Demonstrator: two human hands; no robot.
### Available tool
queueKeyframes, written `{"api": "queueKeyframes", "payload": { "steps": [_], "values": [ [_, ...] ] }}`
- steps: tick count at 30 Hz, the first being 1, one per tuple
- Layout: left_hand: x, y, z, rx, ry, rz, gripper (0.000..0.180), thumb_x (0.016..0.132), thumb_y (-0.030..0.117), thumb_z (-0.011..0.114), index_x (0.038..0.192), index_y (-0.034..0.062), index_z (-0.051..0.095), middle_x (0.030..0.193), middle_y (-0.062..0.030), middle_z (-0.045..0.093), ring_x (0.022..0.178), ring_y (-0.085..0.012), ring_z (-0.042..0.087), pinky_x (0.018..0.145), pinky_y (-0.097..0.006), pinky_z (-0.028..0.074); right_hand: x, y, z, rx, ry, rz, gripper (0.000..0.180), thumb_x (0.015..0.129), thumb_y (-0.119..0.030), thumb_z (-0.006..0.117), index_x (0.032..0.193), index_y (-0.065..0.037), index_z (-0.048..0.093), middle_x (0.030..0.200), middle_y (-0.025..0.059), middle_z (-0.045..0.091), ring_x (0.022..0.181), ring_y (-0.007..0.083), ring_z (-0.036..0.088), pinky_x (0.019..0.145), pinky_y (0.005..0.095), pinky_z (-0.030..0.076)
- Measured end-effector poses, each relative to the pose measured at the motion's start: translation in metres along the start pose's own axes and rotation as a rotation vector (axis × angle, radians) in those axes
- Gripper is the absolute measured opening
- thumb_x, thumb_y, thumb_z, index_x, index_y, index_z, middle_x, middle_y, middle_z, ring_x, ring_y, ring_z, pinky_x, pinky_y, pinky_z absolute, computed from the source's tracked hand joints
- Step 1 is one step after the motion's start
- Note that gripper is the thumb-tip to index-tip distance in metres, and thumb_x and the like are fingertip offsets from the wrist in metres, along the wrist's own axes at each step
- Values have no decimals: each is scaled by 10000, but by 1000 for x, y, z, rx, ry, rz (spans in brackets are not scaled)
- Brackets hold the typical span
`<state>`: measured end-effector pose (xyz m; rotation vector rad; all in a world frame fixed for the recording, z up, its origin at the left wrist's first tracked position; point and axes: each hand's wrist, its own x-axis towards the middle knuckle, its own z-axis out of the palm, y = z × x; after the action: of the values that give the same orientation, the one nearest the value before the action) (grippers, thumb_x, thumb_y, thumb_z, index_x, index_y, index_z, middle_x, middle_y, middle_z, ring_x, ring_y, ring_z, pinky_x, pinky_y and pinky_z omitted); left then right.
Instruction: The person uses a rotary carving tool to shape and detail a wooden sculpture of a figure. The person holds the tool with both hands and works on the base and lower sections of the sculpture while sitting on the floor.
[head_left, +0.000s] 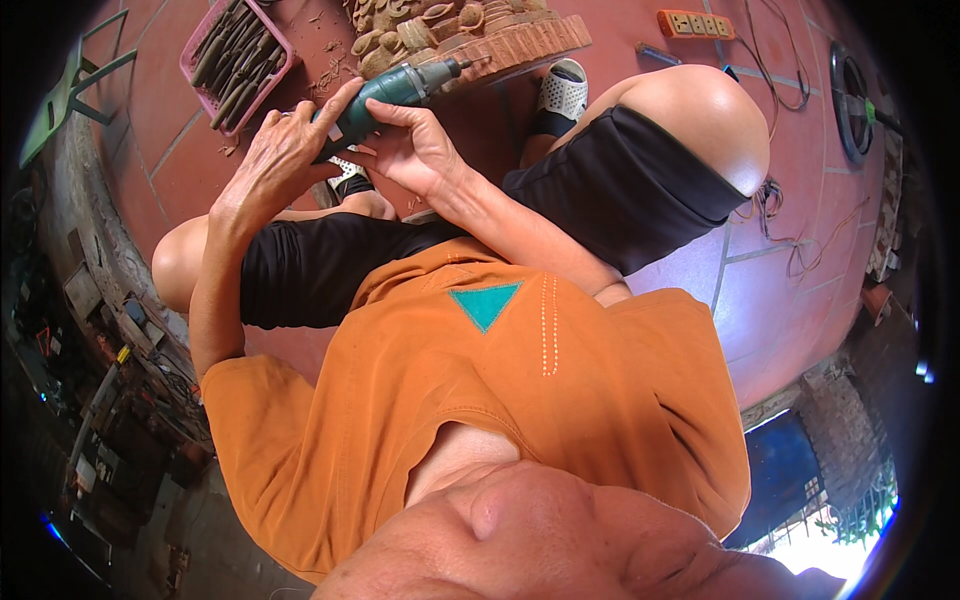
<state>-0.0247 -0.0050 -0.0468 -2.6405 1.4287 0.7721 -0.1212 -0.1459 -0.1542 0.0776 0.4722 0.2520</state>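
A green die grinder (398, 92) with a grey metal nose and a thin bit lies slantwise across both hands. My left hand (283, 148) is closed round its rear end, with the index finger stretched along the body. My right hand (420, 155) grips it from the near side, thumb pressed on the body and fingers under it; some fingertips are hidden. Its bit points right, close to the edge of a carved wooden piece (525, 50) with rounded, petal-like relief. Whether the bit touches the wood I cannot tell.
A pink basket (288, 50) full of dark-handled carving tools stands at the far left, wood chips (335, 65) beside it. An orange power strip (695, 24) with cables lies far right, near a black ring-shaped object (850, 105). A green chair (62, 95) stands left.
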Motion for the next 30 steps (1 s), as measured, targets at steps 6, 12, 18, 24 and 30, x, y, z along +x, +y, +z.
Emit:
{"api": "queueKeyframes", "payload": {
  "steps": [6,12,18,24,30],
  "values": [
    [1,0,-1,-22,-5,21,1070,731,127,838,1589,275,215,955,-124,591,899,-298,610,837,-429,431,-1,1,-3,28,5,11,308,861,-102,728,1139,-87,596,1078,75,626,1071,248,609,988,584,459],
    [1,0,1,-35,-22,8,1078,709,86,831,1589,250,231,952,-101,560,906,-292,596,861,-421,417,-4,3,-3,63,15,3,326,881,-104,713,1180,-66,589,1110,101,640,1098,279,617,1044,582,435],
    [1,0,1,-24,-2,12,1080,707,84,833,1589,249,233,955,-100,562,908,-288,594,859,-422,421,0,3,-6,75,-1,4,343,887,-109,711,1203,-57,586,1128,114,649,1110,294,622,1059,581,429],
    [1,0,0,-16,3,8,1087,696,101,845,1586,243,239,955,-105,564,902,-293,599,858,-424,428,0,-1,-2,13,14,12,303,861,-107,730,1136,-91,605,1065,74,637,1062,237,619,982,574,468],
    [1,-1,0,-4,0,3,1066,727,119,836,1589,253,223,968,-126,584,895,-296,604,831,-418,431,1,-1,2,-10,4,2,315,854,-111,734,1142,-96,606,1060,74,639,1057,234,622,961,567,483]
  ]
}}
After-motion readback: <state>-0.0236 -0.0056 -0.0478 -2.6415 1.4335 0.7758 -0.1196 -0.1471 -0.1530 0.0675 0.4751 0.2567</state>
